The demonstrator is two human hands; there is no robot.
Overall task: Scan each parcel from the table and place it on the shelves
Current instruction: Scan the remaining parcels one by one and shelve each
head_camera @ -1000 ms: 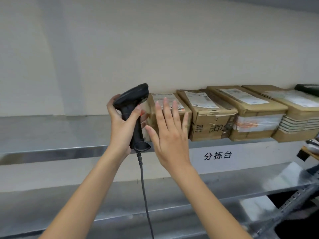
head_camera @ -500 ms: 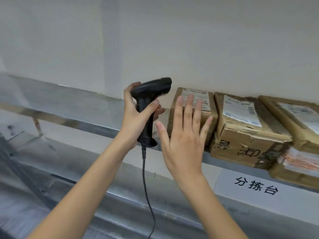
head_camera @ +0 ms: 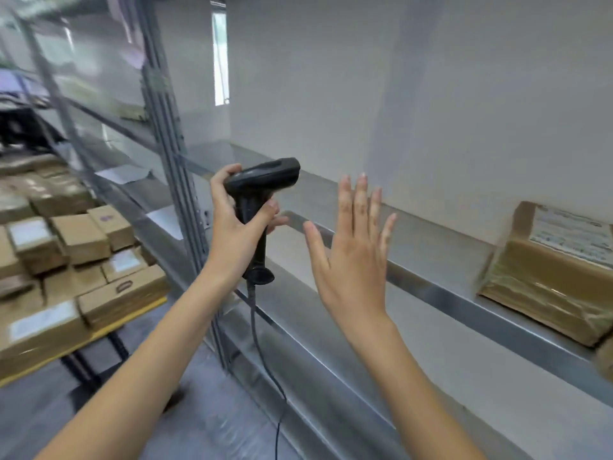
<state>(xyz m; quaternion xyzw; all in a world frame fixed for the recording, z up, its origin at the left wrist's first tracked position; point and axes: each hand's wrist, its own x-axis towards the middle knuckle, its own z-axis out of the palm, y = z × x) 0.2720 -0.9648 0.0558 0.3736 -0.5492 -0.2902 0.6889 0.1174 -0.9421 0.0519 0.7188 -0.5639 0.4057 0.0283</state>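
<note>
Parcels (head_camera: 83,240) lie piled on the counter (head_camera: 109,330) at the left of the head view, brown cartons with pale labels, well apart from both hands; one taped parcel (head_camera: 544,280) already sits on the metal shelf (head_camera: 431,290) at the right edge, its label facing up. The left hand (head_camera: 237,234) grips the handle of a black scanner (head_camera: 258,200), fingers curled round it and the head pointing right, with its cable (head_camera: 262,353) hanging down in front of the shelf frame. The right hand (head_camera: 353,257) is raised with straight, spread fingers, holding nothing and touching nothing, in front of a bare stretch of shelf. The frame is smeared, so labels cannot be read. The likely next step is fetching another carton from the pile. The dangling cable could snag on the shelf upright (head_camera: 172,180) or a carton corner during the reach, tugging the scanner; a one-handed pick from the loose pile could also topple neighbours.
</note>
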